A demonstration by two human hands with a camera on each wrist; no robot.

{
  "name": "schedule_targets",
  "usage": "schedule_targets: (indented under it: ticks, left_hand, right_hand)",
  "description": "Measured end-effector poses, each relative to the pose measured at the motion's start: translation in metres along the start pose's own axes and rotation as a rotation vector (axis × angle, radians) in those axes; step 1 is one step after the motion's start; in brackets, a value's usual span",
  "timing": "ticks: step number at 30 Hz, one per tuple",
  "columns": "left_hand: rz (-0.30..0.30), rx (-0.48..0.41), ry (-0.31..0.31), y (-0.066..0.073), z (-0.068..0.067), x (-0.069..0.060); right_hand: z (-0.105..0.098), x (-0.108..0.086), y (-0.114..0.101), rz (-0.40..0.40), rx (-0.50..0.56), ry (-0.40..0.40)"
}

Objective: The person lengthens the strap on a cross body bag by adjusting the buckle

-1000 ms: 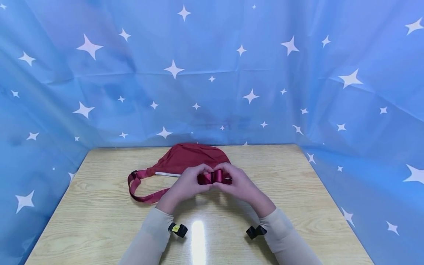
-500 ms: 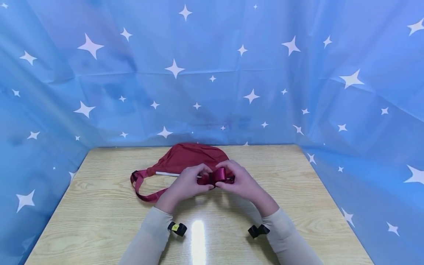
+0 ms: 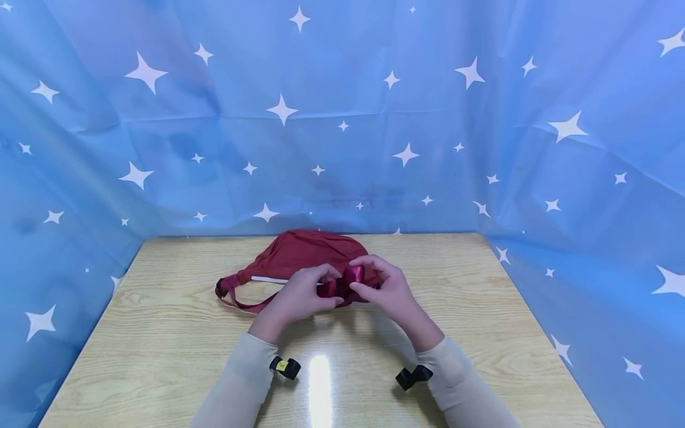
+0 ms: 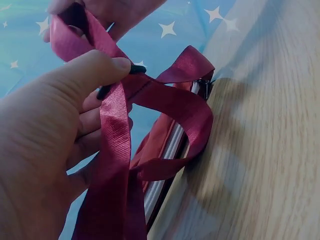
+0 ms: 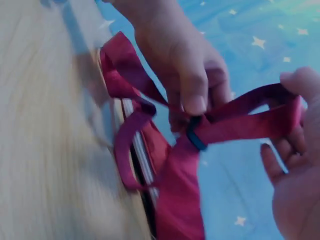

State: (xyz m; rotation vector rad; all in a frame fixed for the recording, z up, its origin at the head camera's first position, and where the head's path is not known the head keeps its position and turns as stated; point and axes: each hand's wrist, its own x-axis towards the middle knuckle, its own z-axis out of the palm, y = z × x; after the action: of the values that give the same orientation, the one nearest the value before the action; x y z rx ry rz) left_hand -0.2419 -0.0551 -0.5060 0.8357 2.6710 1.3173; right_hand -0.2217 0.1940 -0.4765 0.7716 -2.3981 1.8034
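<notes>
A dark red waist bag with a pale zipper lies toward the back of the table. Its red webbing strap is raised in front of it. My left hand pinches the strap between thumb and fingers at a black slider buckle. With my right hand, I hold the end of a strap loop that passes through the slider. In the right wrist view, the thumb and fingers bend around that loop. The slider is partly covered by the left thumb in the left wrist view.
The light wooden table extends around both forearms. A blue curtain with white stars hangs behind and at both sides. The far strap section droops onto the table at left.
The right hand has turned and shifted slightly, tilting the loop and drawing it up. Strap at the left has been pulled in toward the bag, narrowing its curve. The left hand stays nearly still.
</notes>
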Motion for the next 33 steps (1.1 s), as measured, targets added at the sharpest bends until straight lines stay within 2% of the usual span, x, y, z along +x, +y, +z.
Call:
schedule_targets:
  ticks: [2, 5, 9, 11, 13, 14, 18, 20, 21, 24, 29, 33]
  left_hand:
    - [-0.003, 0.005, 0.0, 0.0, -0.001, 0.0]
    - [0.003, 0.014, -0.009, 0.001, -0.001, 0.0]
    - [0.01, 0.015, -0.019, 0.001, -0.002, 0.001]
    - [0.013, 0.016, -0.021, 0.001, -0.002, 0.002]
    - [0.014, 0.02, -0.022, 0.002, -0.002, 0.002]
    - [0.016, 0.023, -0.023, 0.002, -0.002, 0.002]
    - [0.015, 0.046, -0.032, 0.0, -0.001, 0.003]
    - [0.014, 0.061, -0.038, -0.002, -0.001, 0.003]
    - [0.013, 0.069, -0.039, -0.003, -0.001, 0.003]
    - [0.023, 0.076, -0.034, -0.006, 0.0, 0.003]
    - [0.021, 0.017, -0.01, -0.01, 0.001, 0.002]
    - [-0.014, -0.038, -0.008, -0.011, 0.0, 0.002]
  right_hand:
    - [-0.003, 0.0, -0.002, 0.003, -0.031, -0.023]
    - [-0.007, 0.003, -0.005, -0.024, -0.231, -0.094]
    - [-0.007, 0.007, -0.006, -0.141, -0.52, -0.164]
    - [-0.005, 0.008, -0.007, -0.163, -0.562, -0.164]
    - [-0.001, 0.006, -0.007, -0.121, -0.505, -0.128]
    - [0.001, 0.005, -0.006, -0.084, -0.435, -0.104]
    - [0.012, 0.001, -0.004, 0.053, -0.05, 0.015]
    - [0.017, 0.0, -0.005, 0.076, 0.104, 0.035]
    - [0.019, 0.0, -0.005, 0.076, 0.147, 0.031]
    - [0.021, -0.001, -0.009, 0.054, 0.178, -0.027]
    - [0.009, 0.0, -0.012, -0.01, 0.182, -0.142]
    - [-0.007, 0.002, -0.003, -0.064, 0.22, -0.155]
